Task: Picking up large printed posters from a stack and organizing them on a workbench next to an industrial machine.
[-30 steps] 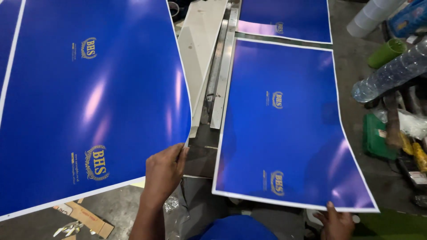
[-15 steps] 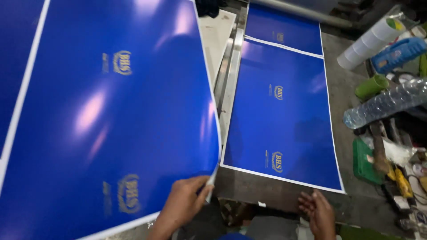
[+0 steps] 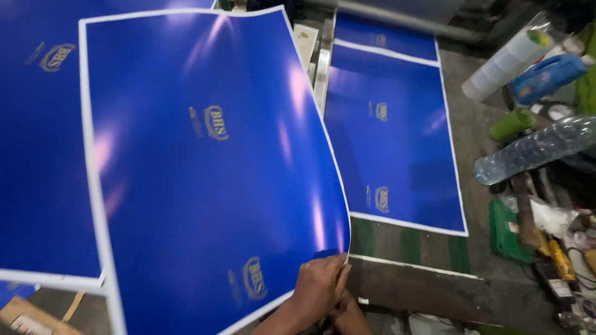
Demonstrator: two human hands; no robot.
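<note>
My left hand (image 3: 318, 286) pinches the near right corner of a large glossy blue sheet (image 3: 211, 161) with a white border and small gold emblems. The sheet is lifted and curved, tilting over toward the left. Under it on the left lies another blue sheet (image 3: 43, 155) of the same kind. My right hand (image 3: 351, 317) is tucked just below and behind the left one, mostly hidden, so its grip cannot be made out. To the right a matching blue sheet (image 3: 397, 155) lies flat on the machine bed, with one more (image 3: 385, 37) beyond it.
Clutter lines the right side: a clear plastic bottle (image 3: 534, 149) on its side, a green roll (image 3: 512, 124), a white tube (image 3: 503, 65), a blue container (image 3: 546, 74) and a green box (image 3: 506, 229). A metal rail (image 3: 321, 68) runs between the sheets. Cardboard (image 3: 25, 316) lies at bottom left.
The lifted sheet has swung further left and curled more, showing its left white border. My right hand has left the flat sheet's edge and moved in beside my left hand.
</note>
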